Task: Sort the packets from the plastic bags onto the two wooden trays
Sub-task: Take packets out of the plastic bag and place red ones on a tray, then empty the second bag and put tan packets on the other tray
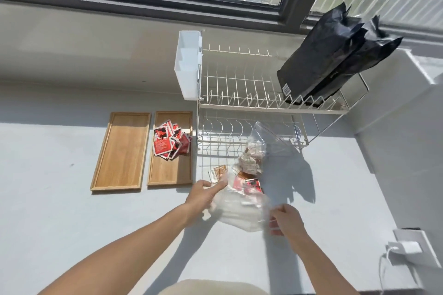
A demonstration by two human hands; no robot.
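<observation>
Two wooden trays lie side by side on the grey counter. The left tray is bare. The right tray carries a heap of red packets in its far half. A clear plastic bag lies crumpled in front of me with red packets showing at its far end. My left hand grips the bag's left edge, and my right hand pinches its right edge. An orange-and-white packet lies just beyond my left hand. A second clear bag with pale packets stands behind.
A cream wire dish rack with two tiers stands behind the bags, a white plastic caddy hung on its left side and black pouches on its top tier. A white charger sits in a wall socket at the lower right.
</observation>
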